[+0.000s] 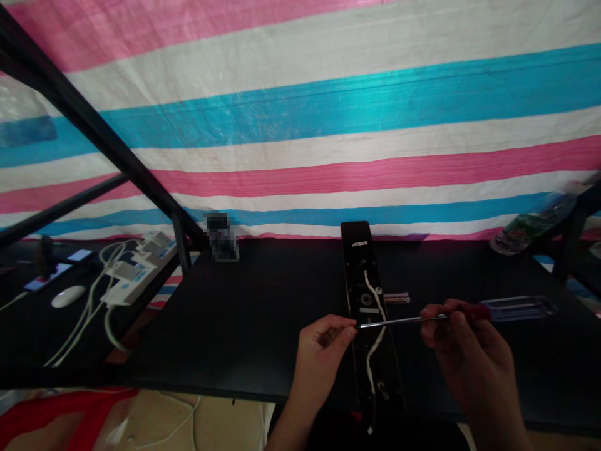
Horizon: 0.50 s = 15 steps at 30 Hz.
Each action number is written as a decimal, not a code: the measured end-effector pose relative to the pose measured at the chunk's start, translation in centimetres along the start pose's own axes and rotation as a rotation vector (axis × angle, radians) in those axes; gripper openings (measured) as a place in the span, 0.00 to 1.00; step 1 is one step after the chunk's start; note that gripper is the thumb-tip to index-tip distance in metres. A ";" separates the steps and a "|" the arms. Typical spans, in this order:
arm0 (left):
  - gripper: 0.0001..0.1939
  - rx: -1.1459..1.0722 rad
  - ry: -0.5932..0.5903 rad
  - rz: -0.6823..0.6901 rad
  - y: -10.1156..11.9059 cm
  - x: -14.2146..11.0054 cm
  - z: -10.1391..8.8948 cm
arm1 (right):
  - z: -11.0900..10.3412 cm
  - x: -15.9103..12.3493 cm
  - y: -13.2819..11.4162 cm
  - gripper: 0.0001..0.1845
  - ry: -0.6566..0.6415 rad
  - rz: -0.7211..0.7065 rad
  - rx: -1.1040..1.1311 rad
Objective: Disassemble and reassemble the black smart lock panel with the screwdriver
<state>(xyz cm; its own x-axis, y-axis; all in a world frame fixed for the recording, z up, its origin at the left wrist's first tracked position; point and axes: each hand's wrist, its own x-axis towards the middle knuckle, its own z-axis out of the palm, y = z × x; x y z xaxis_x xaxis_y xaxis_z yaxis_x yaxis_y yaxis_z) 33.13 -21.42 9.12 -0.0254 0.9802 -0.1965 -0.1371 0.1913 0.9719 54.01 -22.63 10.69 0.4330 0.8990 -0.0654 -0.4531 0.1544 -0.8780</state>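
My right hand (469, 351) is closed around a screwdriver (399, 322) near the red collar of its clear handle. The metal shaft points left, roughly level, above a long black panel (360, 260). At the screwdriver's tip, the thumb and forefinger of my left hand (323, 344) are pinched together; what they hold is too small to make out. The panel lies lengthwise on the black table (263, 300), its near end close to the table's front edge. Along it runs a white cable (375, 343), partly behind the shaft. A small clear packet (397, 298) lies right of the panel.
A tilted plastic bottle (528, 227) is at the back right. A blurred-out object (222, 238) stands at the back left. On the left table are a white power strip (136, 279) with cables and a white mouse (68, 296). Striped sheeting (300, 125) hangs behind, beside a black frame bar (101, 134).
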 end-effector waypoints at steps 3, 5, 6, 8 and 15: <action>0.05 0.032 -0.006 0.036 0.5 0.1 0.0 | 0.1 0.0 -0.1 0.16 0.014 0.010 0.007; 0.04 0.070 -0.026 0.072 1.0 -0.1 0.1 | 0.1 0.0 0.0 0.17 0.004 0.047 0.006; 0.04 0.095 -0.038 0.096 1.2 -0.3 0.2 | 0.1 0.0 0.1 0.17 -0.006 0.074 0.006; 0.04 0.154 -0.058 0.159 1.6 -0.8 0.4 | 0.1 0.0 0.3 0.18 -0.021 0.129 0.017; 0.07 0.323 -0.023 0.457 1.9 -2.3 0.5 | 0.7 -0.6 1.0 0.22 0.109 0.272 0.095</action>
<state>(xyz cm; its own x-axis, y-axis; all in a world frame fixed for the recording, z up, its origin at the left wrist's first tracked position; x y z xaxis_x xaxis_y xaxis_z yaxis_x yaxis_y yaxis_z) 33.44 -23.32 11.54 0.0111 0.9674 0.2532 0.1928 -0.2505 0.9487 52.74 -22.72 10.21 0.3641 0.8643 -0.3471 -0.6328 -0.0439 -0.7731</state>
